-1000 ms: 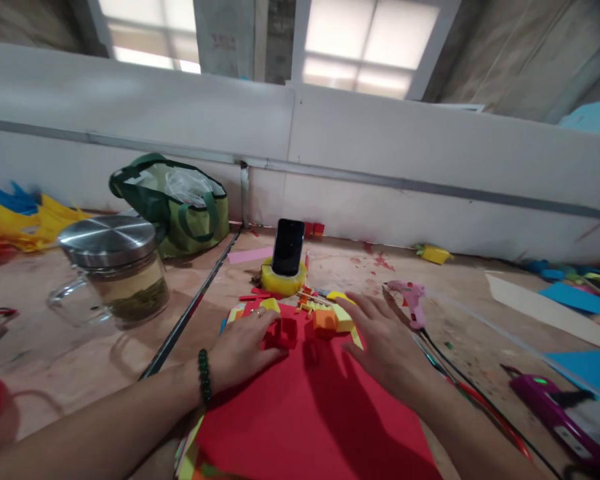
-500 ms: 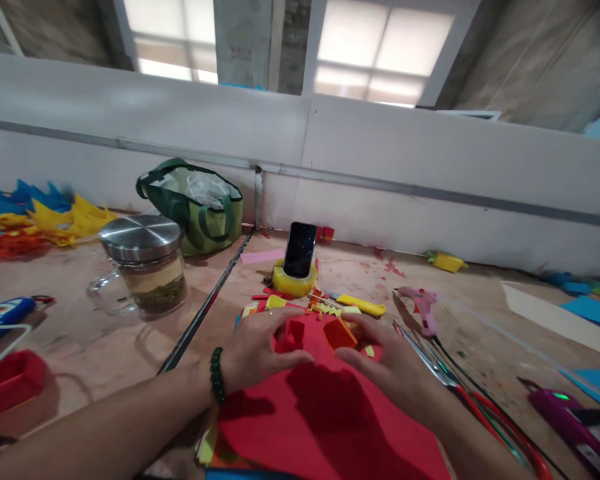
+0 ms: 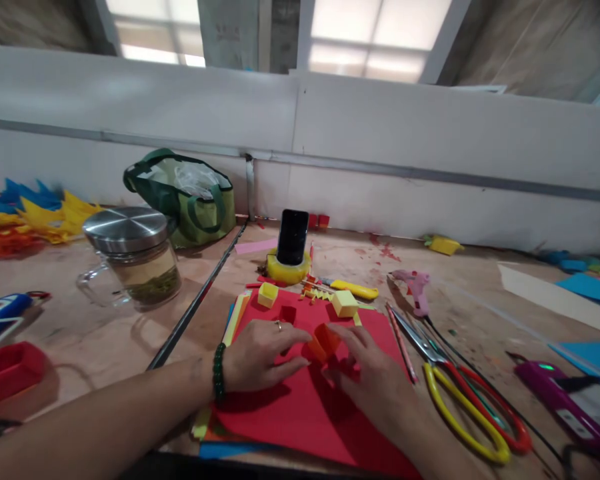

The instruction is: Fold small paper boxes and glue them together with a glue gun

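My right hand [image 3: 363, 363] has its thumb and fingers on a small folded orange paper box [image 3: 324, 342], low over a red paper sheet [image 3: 300, 413]. My left hand [image 3: 265, 357], with a ring and a green bead bracelet, has its fingers stretched out and apart. Its fingertips come close to the orange box's left side; whether they touch it I cannot tell. Just behind the left fingers sits a small red paper box [image 3: 287, 313], partly hidden. Two yellow paper boxes, a smaller one [image 3: 268, 295] and a larger one [image 3: 345, 303], stand near the sheet's far edge.
A phone [image 3: 293, 237] leans upright in a yellow tape roll [image 3: 287, 270]. To the right lie scissors [image 3: 433, 350], a yellow cutter [image 3: 357, 289] and a pink glue gun [image 3: 415, 290]. A lidded glass mug [image 3: 147, 273] and a green bag [image 3: 200, 213] stand left.
My left hand has come away from the red box, which stays behind it. The orange box has come nearer with my right hand. Both yellow boxes now show fully, and the view has shifted.
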`<act>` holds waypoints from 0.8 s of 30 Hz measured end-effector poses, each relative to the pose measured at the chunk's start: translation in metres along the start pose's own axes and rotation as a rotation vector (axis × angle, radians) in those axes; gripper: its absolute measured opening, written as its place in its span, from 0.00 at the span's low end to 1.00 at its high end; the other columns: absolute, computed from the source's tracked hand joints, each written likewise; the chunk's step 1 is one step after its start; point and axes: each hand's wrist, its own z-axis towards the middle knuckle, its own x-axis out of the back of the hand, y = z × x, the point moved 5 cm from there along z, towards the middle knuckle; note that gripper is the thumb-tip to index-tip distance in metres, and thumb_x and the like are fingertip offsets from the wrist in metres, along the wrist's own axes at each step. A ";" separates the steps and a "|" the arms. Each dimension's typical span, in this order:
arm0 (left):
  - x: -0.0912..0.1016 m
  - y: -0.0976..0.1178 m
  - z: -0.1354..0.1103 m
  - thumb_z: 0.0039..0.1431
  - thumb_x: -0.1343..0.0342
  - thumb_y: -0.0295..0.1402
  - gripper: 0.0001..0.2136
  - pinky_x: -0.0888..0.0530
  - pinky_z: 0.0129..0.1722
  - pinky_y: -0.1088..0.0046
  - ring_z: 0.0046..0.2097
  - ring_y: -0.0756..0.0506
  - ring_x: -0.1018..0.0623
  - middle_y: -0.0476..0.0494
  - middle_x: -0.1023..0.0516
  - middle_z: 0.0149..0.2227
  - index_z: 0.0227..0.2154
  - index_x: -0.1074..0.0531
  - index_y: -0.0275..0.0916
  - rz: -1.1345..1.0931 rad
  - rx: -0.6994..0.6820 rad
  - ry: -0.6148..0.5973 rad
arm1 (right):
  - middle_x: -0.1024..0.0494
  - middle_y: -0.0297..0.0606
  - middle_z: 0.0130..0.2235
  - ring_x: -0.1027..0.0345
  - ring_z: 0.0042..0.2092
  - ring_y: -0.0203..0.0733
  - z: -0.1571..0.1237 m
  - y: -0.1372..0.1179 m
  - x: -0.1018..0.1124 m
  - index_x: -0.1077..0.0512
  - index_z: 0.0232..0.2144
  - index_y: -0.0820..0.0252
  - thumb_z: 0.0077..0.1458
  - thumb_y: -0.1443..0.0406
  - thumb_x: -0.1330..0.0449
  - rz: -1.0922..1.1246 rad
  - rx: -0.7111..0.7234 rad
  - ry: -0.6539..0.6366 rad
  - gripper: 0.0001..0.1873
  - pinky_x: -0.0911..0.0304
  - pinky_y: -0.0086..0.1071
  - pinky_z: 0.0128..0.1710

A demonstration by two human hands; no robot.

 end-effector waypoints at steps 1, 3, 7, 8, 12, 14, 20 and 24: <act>-0.003 -0.001 0.001 0.62 0.47 0.39 0.15 0.31 0.32 0.72 0.32 0.47 0.25 0.44 0.23 0.31 0.47 0.29 0.37 -0.009 0.053 -0.021 | 0.29 0.43 0.50 0.26 0.40 0.44 0.000 0.000 -0.002 0.35 0.55 0.52 0.53 0.69 0.39 -0.026 0.006 -0.002 0.27 0.30 0.36 0.35; -0.008 -0.005 0.002 0.58 0.42 0.42 0.22 0.29 0.35 0.70 0.34 0.45 0.24 0.42 0.23 0.37 0.53 0.32 0.37 -0.014 0.173 -0.070 | 0.28 0.41 0.45 0.27 0.38 0.43 0.000 0.000 -0.005 0.30 0.49 0.54 0.54 0.71 0.41 -0.069 0.020 -0.010 0.19 0.31 0.33 0.34; -0.019 -0.008 0.004 0.47 0.34 0.45 0.41 0.27 0.41 0.63 0.44 0.39 0.25 0.33 0.29 0.51 0.62 0.45 0.39 -0.034 0.317 -0.155 | 0.28 0.37 0.36 0.28 0.35 0.39 -0.001 -0.006 -0.009 0.27 0.35 0.57 0.58 0.71 0.44 -0.092 0.089 -0.013 0.07 0.34 0.30 0.33; -0.021 -0.008 0.004 0.45 0.32 0.46 0.44 0.27 0.42 0.62 0.45 0.38 0.26 0.33 0.30 0.52 0.63 0.46 0.39 -0.058 0.333 -0.172 | 0.28 0.37 0.35 0.29 0.34 0.38 -0.003 -0.008 -0.010 0.27 0.34 0.57 0.57 0.71 0.44 -0.094 0.112 -0.008 0.07 0.34 0.29 0.33; -0.025 -0.004 0.004 0.47 0.34 0.45 0.33 0.29 0.44 0.64 0.45 0.39 0.26 0.37 0.25 0.47 0.55 0.35 0.38 -0.165 0.339 -0.177 | 0.28 0.37 0.34 0.31 0.32 0.36 -0.011 -0.021 -0.013 0.26 0.33 0.57 0.59 0.71 0.45 -0.091 0.238 -0.002 0.08 0.37 0.26 0.31; -0.024 -0.001 0.003 0.50 0.35 0.44 0.23 0.29 0.43 0.66 0.43 0.41 0.26 0.40 0.24 0.43 0.47 0.29 0.38 -0.208 0.318 -0.163 | 0.27 0.37 0.34 0.31 0.32 0.35 -0.014 -0.026 -0.013 0.26 0.36 0.56 0.60 0.70 0.47 -0.088 0.291 -0.007 0.10 0.37 0.25 0.31; -0.021 0.006 0.003 0.46 0.32 0.43 0.21 0.32 0.36 0.72 0.35 0.46 0.28 0.44 0.24 0.35 0.39 0.26 0.35 -0.393 0.270 -0.151 | 0.29 0.35 0.27 0.36 0.26 0.35 -0.017 -0.030 -0.003 0.26 0.32 0.57 0.55 0.74 0.47 -0.263 0.453 0.035 0.11 0.49 0.26 0.22; -0.026 0.005 0.002 0.45 0.32 0.41 0.21 0.31 0.35 0.73 0.35 0.47 0.27 0.45 0.23 0.34 0.40 0.26 0.34 -0.629 0.354 -0.218 | 0.28 0.32 0.25 0.37 0.23 0.33 -0.016 -0.029 -0.003 0.27 0.26 0.58 0.56 0.73 0.46 -0.233 0.408 -0.062 0.11 0.54 0.27 0.20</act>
